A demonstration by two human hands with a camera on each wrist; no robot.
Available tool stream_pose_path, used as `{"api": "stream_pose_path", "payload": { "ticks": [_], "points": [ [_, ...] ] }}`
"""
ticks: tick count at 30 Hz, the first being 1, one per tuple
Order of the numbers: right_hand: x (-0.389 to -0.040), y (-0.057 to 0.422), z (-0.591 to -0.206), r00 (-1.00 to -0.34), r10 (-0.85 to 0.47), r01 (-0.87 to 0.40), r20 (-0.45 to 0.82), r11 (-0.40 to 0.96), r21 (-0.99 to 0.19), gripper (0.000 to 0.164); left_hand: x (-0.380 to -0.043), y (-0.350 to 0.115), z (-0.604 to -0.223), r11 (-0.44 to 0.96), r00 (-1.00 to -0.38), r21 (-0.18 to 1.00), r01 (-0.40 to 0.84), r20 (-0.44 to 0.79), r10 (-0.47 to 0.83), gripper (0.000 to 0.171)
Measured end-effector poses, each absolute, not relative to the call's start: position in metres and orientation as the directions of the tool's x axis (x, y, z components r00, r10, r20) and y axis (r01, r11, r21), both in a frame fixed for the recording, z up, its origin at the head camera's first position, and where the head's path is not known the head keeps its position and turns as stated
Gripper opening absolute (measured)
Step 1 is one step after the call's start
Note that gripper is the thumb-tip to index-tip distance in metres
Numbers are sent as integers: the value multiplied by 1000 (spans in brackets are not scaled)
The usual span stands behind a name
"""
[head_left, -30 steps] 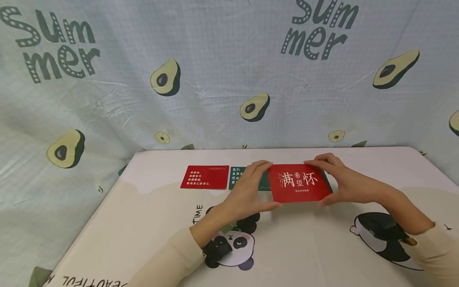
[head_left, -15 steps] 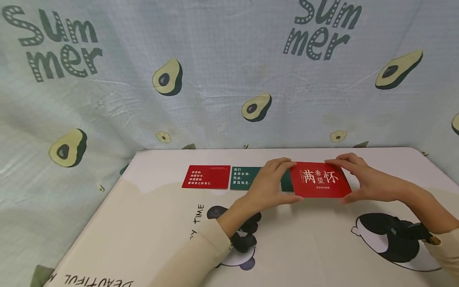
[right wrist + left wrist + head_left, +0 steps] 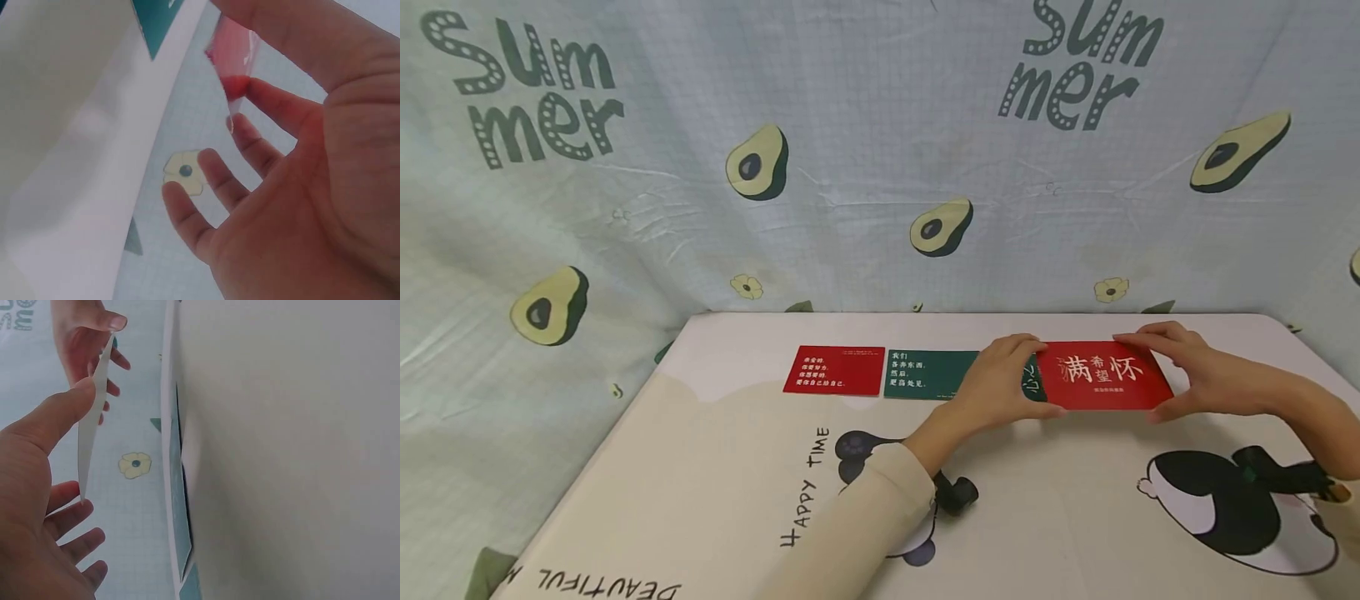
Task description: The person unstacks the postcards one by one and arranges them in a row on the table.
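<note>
A red card with large white characters (image 3: 1105, 375) is held up by both hands, above the far right part of the table. The left hand (image 3: 996, 383) pinches its left end between thumb and fingers; in the left wrist view the card (image 3: 90, 437) appears nearly edge-on. At the other end, the right hand (image 3: 1202, 371) grips it the same way, thumb at the lower edge. A dark green card (image 3: 1033, 379) shows in part between the left hand and the red card, the rest hidden behind them. Another green card (image 3: 925, 373) lies left of the left hand.
A second red card (image 3: 835, 371) lies at the left end of the row, beside the green card. The table (image 3: 722, 467) has a cloth with panda drawings and lettering. Behind its far edge hangs a curtain (image 3: 850, 167) printed with avocados.
Both hands have moved right with the red card between them. More of the green card left of the left hand shows now. The cards at the left stay put.
</note>
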State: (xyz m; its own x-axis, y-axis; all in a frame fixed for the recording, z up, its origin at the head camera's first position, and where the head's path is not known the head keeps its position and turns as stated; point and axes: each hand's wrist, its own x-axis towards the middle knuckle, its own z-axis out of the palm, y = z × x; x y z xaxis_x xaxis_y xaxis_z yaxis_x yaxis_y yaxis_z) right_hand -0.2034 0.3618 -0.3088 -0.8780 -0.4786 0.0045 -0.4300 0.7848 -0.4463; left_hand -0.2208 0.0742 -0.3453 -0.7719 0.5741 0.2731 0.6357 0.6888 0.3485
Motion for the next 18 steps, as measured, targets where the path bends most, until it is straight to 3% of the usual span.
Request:
{"api": "stream_pose_path", "payload": {
  "ticks": [10, 18],
  "points": [
    [-209, 381, -315, -891, -449, -380, -72, 822, -424, 102, -219, 101, -351, 746, -773, 208, 633, 222, 595, 80],
    [-210, 395, -320, -902, -420, -341, -100, 835, -431, 104, -218, 118, -350, 774, -793, 181, 607, 200, 575, 81]
  ]
}}
